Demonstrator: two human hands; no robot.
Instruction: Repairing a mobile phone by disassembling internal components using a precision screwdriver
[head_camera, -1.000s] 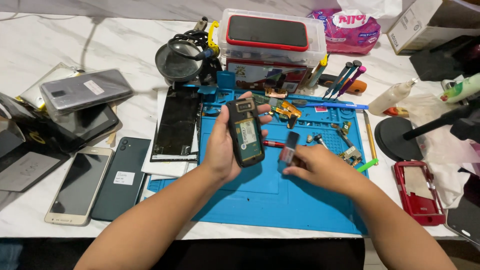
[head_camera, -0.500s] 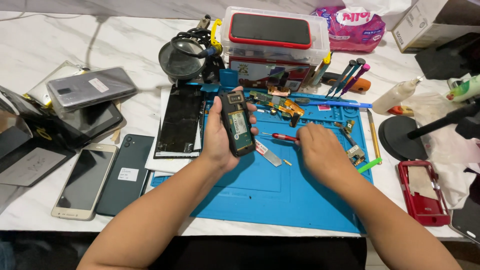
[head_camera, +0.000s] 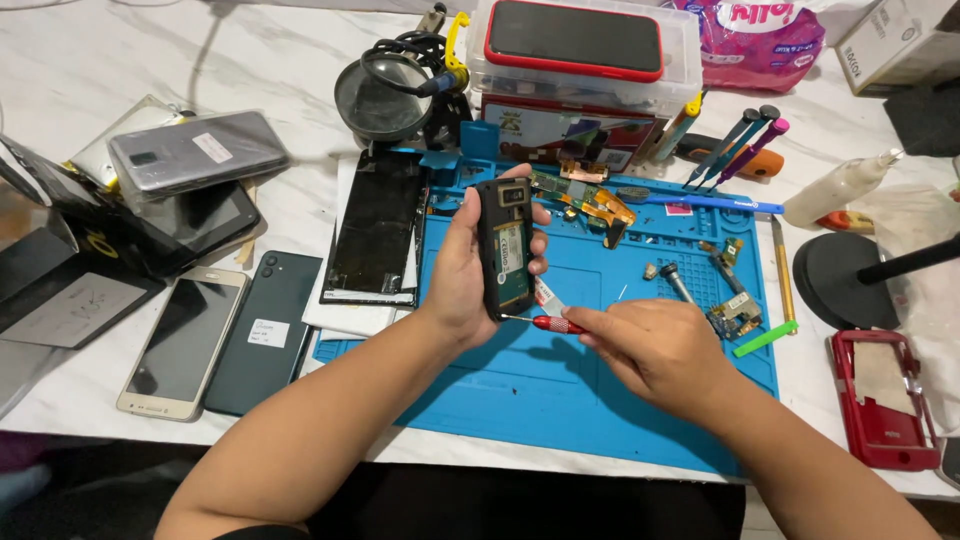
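The left hand (head_camera: 462, 270) was closed around an opened phone (head_camera: 505, 248), back cover off and circuit board exposed, held upright on its long edge just above the blue repair mat (head_camera: 560, 400). The right hand (head_camera: 655, 350) was curled shut on a red-handled screwdriver (head_camera: 550, 323), its tip meeting the phone's lower edge, just beside the left palm. Loose boards and parts (head_camera: 590, 200) lay beyond the phone, farther from both hands. In my judgement the step called for the tip seated squarely in the screw, the phone braced firmly by the left fingers, light turning pressure, and any freed screw kept over the mat.
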